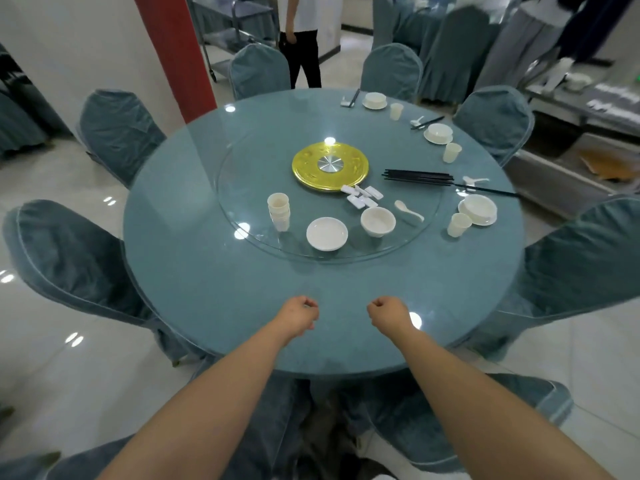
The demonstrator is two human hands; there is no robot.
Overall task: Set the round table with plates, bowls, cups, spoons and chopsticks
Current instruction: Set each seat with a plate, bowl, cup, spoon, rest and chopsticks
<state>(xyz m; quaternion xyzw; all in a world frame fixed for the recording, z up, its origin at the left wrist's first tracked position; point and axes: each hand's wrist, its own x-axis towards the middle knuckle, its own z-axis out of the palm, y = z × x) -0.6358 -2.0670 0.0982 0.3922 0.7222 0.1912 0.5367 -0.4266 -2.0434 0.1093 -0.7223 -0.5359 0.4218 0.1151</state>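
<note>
Head view: round teal glass-topped surface [207, 289] with three places laid along the far right rim, each a white bowl on a plate [478, 210] beside a cup [459, 224], with spoon and chopsticks. On the glass turntable [249, 188] around a gold centre disc [330, 166], unplaced stock: stacked cups [278, 211], empty plate [326, 233], bowl [378, 221], loose spoon [408, 210], white rests [362, 196], black chopstick bundle [417, 177]. Near the front edge, left hand [298, 315] and right hand [389, 314] both clenched and gripping nothing, with covered chairs [69, 258] ringing the rim.

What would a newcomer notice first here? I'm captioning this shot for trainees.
Probably the gold disc at the centre of the round blue table, under the glass turntable. Next, three finished place settings along the far right edge, and loose stock on the turntable: stacked cups, a plate, a bowl, black chopsticks.
</note>
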